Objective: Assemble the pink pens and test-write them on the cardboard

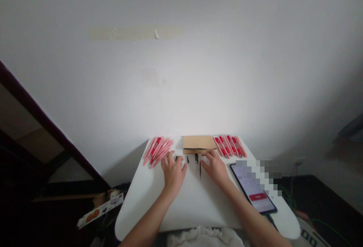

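My left hand (173, 171) is over the white table with its fingers spread, beside a pile of pink and red pens (159, 150). A small black piece (177, 158) shows by its fingertips. My right hand (214, 166) has its thumb and index finger apart, close to a thin dark rod (200, 170) that looks like a pen refill; whether it touches the rod is hard to tell. Between the hands lie a short black piece (187, 159) and a black-topped slim part (196, 159).
At the back edge stands a brown cardboard box (199, 142). Right of it, several pink and red pens (230, 146) lie in a row. A phone (252, 188) with a lit screen rests on the right of the white table (195, 209). Behind is a wall.
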`<state>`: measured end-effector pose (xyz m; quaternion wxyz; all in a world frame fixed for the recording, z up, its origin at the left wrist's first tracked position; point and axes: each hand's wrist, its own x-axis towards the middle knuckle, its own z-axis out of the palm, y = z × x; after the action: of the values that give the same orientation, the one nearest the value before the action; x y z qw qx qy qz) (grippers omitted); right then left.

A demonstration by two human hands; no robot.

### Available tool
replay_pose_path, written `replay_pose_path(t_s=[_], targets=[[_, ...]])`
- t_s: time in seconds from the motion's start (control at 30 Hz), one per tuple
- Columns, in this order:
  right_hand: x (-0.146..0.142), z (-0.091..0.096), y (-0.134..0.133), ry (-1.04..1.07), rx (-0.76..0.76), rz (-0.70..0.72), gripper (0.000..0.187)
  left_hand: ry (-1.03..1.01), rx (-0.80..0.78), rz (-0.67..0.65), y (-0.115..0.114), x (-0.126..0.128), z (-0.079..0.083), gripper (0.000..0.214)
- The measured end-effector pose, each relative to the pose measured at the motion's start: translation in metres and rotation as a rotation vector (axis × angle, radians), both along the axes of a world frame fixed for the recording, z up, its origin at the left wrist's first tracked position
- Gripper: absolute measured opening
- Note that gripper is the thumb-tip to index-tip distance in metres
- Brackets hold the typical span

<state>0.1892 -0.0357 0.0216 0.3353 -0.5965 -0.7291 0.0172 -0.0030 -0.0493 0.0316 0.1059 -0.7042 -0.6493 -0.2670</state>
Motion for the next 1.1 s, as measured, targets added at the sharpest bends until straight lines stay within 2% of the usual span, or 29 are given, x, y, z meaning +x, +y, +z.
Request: replay_pose_path(t_s=[0.13,0.33,0.73,1.1], targets=[[0.004,-0.010,-0.002,0.027,-0.003,0.019,0.021,0.026,-0.028,0.005,0.006,0.013,0.003,0.017],[0.008,-0.016,-0.003,0.001,0.002,-0.026,0.018,0.003,-0.019,0.033,0.012,0.027,-0.007,0.019],[0.006,-0.019,-0.001,-0.053,-0.012,-0.094,0.018,0.013,0.005,0.013,0.014,0.024,-0.012,0.008],[0.011,-0.035,0.006,-0.028,0.138,-0.052,0.022,-0.122,0.123,-0.003,0.009,0.019,-0.009,0.005]])
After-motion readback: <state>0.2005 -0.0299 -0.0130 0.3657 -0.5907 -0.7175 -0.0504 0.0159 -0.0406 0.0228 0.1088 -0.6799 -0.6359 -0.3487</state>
